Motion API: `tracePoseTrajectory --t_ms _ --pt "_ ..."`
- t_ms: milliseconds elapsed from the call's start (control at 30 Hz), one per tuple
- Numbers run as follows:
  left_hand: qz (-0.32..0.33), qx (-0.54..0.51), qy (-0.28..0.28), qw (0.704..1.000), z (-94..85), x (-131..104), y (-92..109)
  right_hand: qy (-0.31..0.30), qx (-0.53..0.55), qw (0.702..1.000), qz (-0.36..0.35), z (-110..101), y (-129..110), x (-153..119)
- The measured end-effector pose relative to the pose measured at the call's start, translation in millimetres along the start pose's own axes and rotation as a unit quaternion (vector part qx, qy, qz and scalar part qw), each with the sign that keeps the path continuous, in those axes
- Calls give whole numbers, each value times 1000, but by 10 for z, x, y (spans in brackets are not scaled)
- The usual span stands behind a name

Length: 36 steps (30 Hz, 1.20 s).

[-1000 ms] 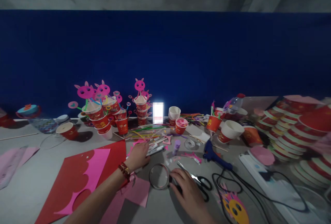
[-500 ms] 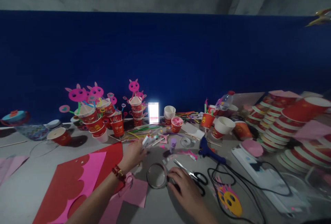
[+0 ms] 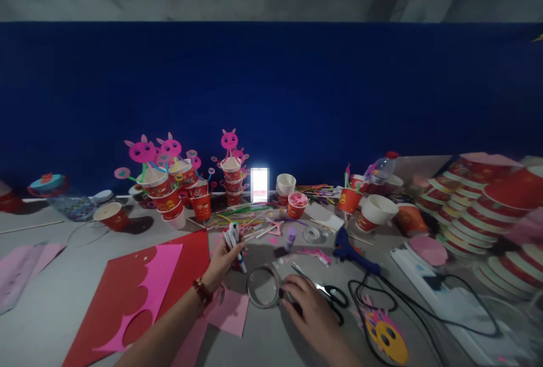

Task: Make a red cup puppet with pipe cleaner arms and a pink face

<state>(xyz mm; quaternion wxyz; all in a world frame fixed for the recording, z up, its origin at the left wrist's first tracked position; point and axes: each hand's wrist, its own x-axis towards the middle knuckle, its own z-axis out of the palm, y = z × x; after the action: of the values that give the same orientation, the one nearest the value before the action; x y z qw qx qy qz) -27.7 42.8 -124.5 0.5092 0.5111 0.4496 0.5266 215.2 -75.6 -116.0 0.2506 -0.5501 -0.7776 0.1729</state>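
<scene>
Several white markers [image 3: 232, 237] are gripped in my left hand [image 3: 224, 257], which has a beaded bracelet at its wrist. Beside the roll of clear tape [image 3: 263, 286] is my right hand [image 3: 306, 302], its fingers curved and apart over a small dark thing that is mostly hidden. Black-handled scissors [image 3: 335, 296] lie just right of that hand, partly covered by it. Under my left forearm are a red sheet [image 3: 106, 299] with a cut pink sheet [image 3: 163, 268] on top, and pink paper squares [image 3: 229, 311]. A purple glue stick [image 3: 291, 238] stands beyond the tape.
Stacked red cups [image 3: 167, 203] with pink animal faces stand at the back left. To the right are a blue glue gun [image 3: 354, 254] with its black cord, a white power strip [image 3: 441, 299], yellow paper faces [image 3: 391, 340] and tall stacks of cups [image 3: 475, 208].
My left hand has lifted and gathered the markers, which now stand more upright in its grip. My right hand stays beside the tape. The view has shifted slightly left.
</scene>
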Motion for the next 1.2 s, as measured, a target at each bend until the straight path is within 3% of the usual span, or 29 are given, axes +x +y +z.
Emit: tracePoseTrajectory --t_ms 300,467,600,733,833,933,1100,1200 --pt "-29 22 -52 998 65 -36 -53 3 1 1000 -13 -97 33 -2" --pt "-60 44 -74 994 57 -33 -89 71 3 995 -67 -520 196 115" --pt "-54 53 -87 993 41 -25 -93 174 -28 983 -56 -1078 305 610" --pt "-41 56 -89 994 18 -21 -118 166 -88 982 29 -1429 370 1463" --pt "-42 53 -75 995 2 1 -172 98 -139 982 79 -1403 428 2078" --pt "-43 48 -67 996 -4 35 -237 55 -153 981 106 -1214 484 2479" --pt "-33 44 -71 996 -12 78 -304 39 -146 981 124 -951 543 2708" --pt "-34 40 -72 996 -25 84 -315 67 -129 984 105 -1040 561 2738"
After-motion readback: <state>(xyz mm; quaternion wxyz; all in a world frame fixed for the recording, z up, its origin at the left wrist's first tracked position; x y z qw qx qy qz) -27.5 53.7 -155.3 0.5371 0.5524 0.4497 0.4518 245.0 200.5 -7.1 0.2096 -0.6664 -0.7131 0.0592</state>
